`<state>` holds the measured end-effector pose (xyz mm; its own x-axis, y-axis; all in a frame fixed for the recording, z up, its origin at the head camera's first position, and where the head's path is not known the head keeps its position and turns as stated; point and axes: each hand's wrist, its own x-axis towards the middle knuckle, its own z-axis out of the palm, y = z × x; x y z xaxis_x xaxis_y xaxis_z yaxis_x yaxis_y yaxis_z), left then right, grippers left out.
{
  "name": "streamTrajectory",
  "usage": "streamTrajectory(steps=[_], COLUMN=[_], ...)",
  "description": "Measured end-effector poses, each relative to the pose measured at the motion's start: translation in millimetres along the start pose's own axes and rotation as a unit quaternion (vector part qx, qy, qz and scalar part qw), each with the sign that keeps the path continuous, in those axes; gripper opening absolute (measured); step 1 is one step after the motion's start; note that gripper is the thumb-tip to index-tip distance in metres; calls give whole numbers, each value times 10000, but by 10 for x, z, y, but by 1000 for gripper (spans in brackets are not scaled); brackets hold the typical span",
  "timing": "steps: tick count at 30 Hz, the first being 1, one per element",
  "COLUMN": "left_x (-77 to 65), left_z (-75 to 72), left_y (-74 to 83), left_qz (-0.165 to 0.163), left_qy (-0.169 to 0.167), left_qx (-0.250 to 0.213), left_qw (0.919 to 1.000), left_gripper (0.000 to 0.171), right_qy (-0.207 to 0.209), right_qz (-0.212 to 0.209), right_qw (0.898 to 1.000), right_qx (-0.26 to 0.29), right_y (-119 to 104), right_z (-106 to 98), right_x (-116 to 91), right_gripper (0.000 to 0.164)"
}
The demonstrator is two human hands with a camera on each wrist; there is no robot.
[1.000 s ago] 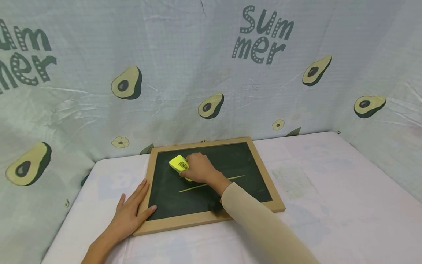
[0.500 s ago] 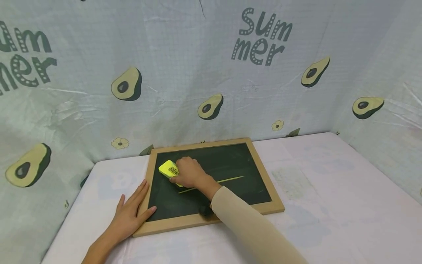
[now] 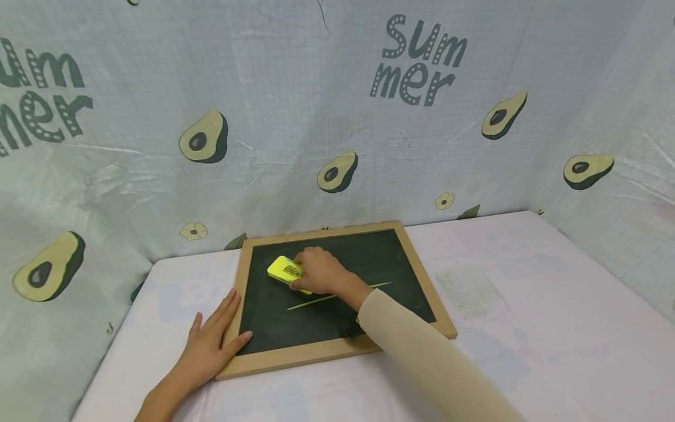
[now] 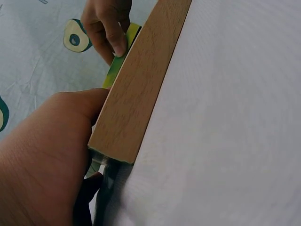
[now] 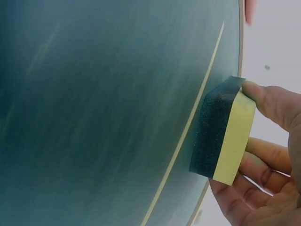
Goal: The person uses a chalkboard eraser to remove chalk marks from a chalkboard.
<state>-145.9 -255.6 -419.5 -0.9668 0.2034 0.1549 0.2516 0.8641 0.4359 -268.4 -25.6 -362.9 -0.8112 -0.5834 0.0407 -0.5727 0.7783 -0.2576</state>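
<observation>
A framed chalkboard (image 3: 285, 333) lies on the table, with one slanting yellow line (image 3: 310, 302) across its dark surface. My right hand (image 3: 323, 272) grips a yellow board eraser (image 3: 283, 269) by its sides, over the upper left part of the board, just above the line. In the right wrist view, the eraser (image 5: 235, 136) has a dark felt layer facing the board, and thumb and fingers hold its yellow back. My left hand (image 3: 210, 347) rests on the left side of the wooden frame (image 4: 141, 80), fingers extended, thumb reaching over onto the board's lower left corner.
A pale cloth covers the table (image 3: 527, 328). Behind the board hangs a curtain (image 3: 274, 176) printed with avocados and lettering. Right of the board, the cloth shows a faint greenish patch (image 3: 469, 293).
My right hand moved the eraser left and slightly toward me, then back to the right. The left hand stays on the frame, and the yellow line looks the same.
</observation>
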Motion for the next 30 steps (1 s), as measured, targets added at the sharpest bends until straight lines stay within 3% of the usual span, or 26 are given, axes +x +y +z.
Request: streamTrajectory(steps=[20, 25, 30], left_x=[-5, -5, -5], left_z=[-16, -4, -7], left_y=[1, -9, -6], left_qz=[136, 93, 65], left_qy=[-3, -34, -53], left_qx=[-142, -107, -92], left_qw=[9998, 9999, 9999], left_gripper=[75, 76, 77], right_qy=[512, 552, 583], right_qz=[1035, 1382, 1483], right_qw=[9933, 9886, 9862], right_qx=[21, 247, 440], right_y=[1295, 1468, 1487], right_z=[-355, -422, -425], right_x=[-540, -671, -704], right_gripper=[48, 51, 56])
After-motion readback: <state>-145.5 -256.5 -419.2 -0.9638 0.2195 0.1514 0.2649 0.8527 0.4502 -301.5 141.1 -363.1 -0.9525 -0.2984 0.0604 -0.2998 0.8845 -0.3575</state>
